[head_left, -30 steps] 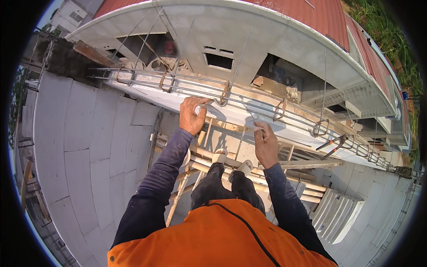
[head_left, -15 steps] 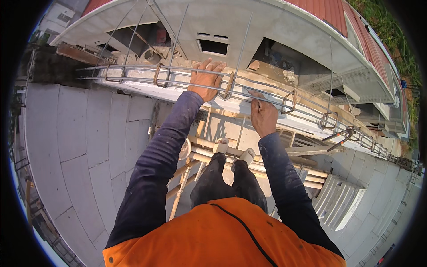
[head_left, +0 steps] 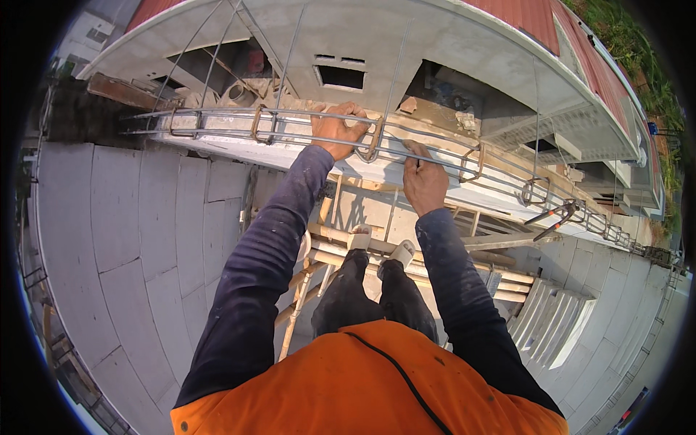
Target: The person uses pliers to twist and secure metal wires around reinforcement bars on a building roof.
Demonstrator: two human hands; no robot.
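Note:
A cage of steel reinforcing bars (head_left: 239,134) with rusty square stirrups (head_left: 375,140) runs along the pale wall top (head_left: 290,147) before me. My left hand (head_left: 337,134) is among the long bars, left of a stirrup, its fingers bent round the upper bar. To the right of that stirrup, my right hand (head_left: 426,180) is closed at the lower bar, forefinger and thumb toward it. What lies between those fingers is hidden. Pincers with orange-and-black handles (head_left: 557,220) hang on the cage farther right.
Thin upright rods (head_left: 291,54) rise from the wall. My feet in pale sandals (head_left: 401,252) stand on timber scaffolding (head_left: 341,254). Grey block walls (head_left: 156,210) stand on both sides, and a slatted pale stack (head_left: 554,326) lies low right. Across the gap is a building with red roofing (head_left: 518,22).
My left fingers have gone from stretched flat to bent. My right hand has shifted slightly left, its forefinger reaching farther up at the lower bar. The pincers' handles have swung closer together.

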